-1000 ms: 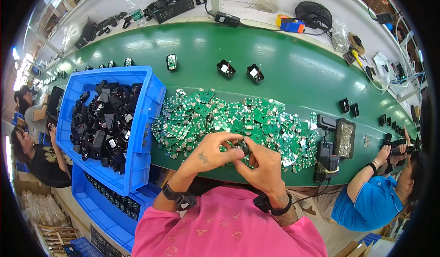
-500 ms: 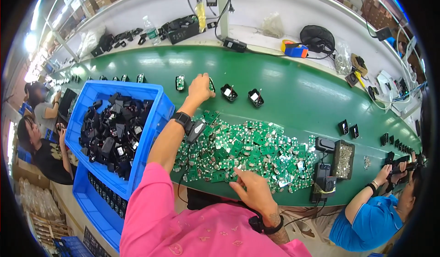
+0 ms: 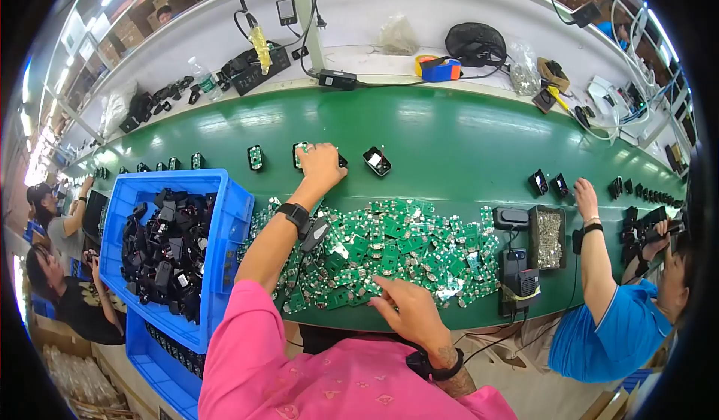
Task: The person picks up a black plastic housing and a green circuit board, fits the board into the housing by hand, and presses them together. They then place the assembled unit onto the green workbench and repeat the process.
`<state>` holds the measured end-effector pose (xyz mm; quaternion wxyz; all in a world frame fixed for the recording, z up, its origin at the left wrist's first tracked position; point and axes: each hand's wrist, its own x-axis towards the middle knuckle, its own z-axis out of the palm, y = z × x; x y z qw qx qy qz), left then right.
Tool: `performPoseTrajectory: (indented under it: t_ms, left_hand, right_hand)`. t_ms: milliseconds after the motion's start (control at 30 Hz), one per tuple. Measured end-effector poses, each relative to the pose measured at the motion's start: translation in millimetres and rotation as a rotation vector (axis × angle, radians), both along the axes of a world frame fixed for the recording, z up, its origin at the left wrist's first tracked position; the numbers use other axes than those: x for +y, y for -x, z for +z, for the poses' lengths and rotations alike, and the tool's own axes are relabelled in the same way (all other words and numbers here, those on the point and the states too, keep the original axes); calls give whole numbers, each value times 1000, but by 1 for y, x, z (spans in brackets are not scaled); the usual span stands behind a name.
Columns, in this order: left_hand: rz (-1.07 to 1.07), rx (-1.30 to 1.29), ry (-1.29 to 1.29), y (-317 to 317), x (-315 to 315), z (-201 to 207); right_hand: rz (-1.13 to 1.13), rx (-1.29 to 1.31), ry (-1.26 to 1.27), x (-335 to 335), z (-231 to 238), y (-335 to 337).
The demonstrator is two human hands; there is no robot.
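Note:
My left hand (image 3: 320,167) reaches across the green bench with bent fingers. Its thumb and index finger close around the left end of a small black plastic case (image 3: 342,161), mostly hidden behind them. Close by its other fingers stands a case fitted with a green circuit board (image 3: 302,155). Another board-filled case (image 3: 255,158) sits farther left, and an uncovered black case (image 3: 377,161) with a white part inside sits to the right. My right hand (image 3: 410,311) hovers over the near edge of a heap of green circuit boards (image 3: 389,244), thumb and index finger apart, holding nothing visible.
A blue crate (image 3: 225,233) of black parts stands left, above another blue crate (image 3: 142,349). A tray of small metal parts (image 3: 547,239) and black devices (image 3: 519,274) lie right. A co-worker's arm (image 3: 597,248) reaches in from the right; others sit left.
My left hand has moved right along the row, from the board-filled case to the adjoining one. The right co-worker's arm now stretches over the bench. The view has shifted; my right hand keeps its pose.

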<state>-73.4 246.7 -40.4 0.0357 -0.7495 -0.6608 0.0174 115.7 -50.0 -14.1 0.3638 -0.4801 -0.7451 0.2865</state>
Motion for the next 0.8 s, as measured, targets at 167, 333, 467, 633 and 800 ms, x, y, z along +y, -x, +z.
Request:
performPoseTrajectory:
  t_ms: [167,333,467,633,800]
  left_hand:
    - [-251,-223,-22,-17,-53,40]
    - [-636,-596,363,-32,-189,73]
    - [-722,-907,383,-15,-231,53]
    - [-213,-1764,977,8,-265,28]
    - [-86,-1968,835,34,-282,3]
  right_hand:
    - [-275,143,113,-5,-17,-9]
    - [-499,349,97,10,8,-2]
    - [-294,187,-98,14,4,-1]
    - [-198,251,-4,13,11,13]
    - [-12,285,76,9,10,28]
